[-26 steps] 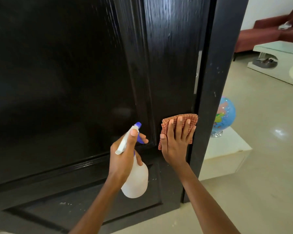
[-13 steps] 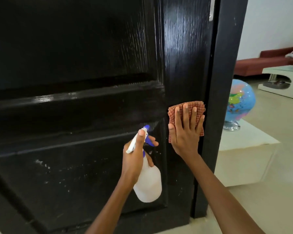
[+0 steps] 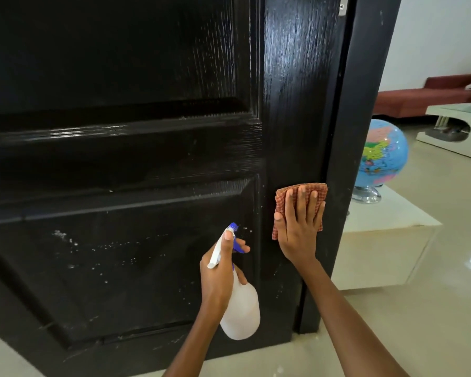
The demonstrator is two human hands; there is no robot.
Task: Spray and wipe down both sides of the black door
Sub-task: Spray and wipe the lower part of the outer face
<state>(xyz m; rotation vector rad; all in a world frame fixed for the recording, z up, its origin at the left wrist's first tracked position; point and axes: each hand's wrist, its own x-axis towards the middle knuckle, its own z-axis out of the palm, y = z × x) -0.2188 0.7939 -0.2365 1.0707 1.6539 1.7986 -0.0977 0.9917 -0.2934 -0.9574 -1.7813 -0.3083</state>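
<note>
The black panelled door [image 3: 136, 148] fills most of the view, glossy, with white droplets on its lower panel. My right hand [image 3: 298, 227] presses a folded orange checked cloth [image 3: 282, 194] flat against the door's right stile, fingers straight, close to the black door frame [image 3: 354, 137]. My left hand [image 3: 220, 270] grips the neck of a white spray bottle [image 3: 239, 314] with a blue nozzle, a finger on the trigger, nozzle pointing at the lower panel.
Past the door frame a blue globe [image 3: 382, 156] stands on a low white block [image 3: 386, 240]. Farther back are a white low table [image 3: 457, 131] and a dark red sofa [image 3: 424, 97]. Shiny beige tiles [image 3: 433, 322] cover the floor.
The view has dropped to the door's lower panel. My right hand has slid the cloth down the stile along the frame. My left hand keeps the bottle beside it.
</note>
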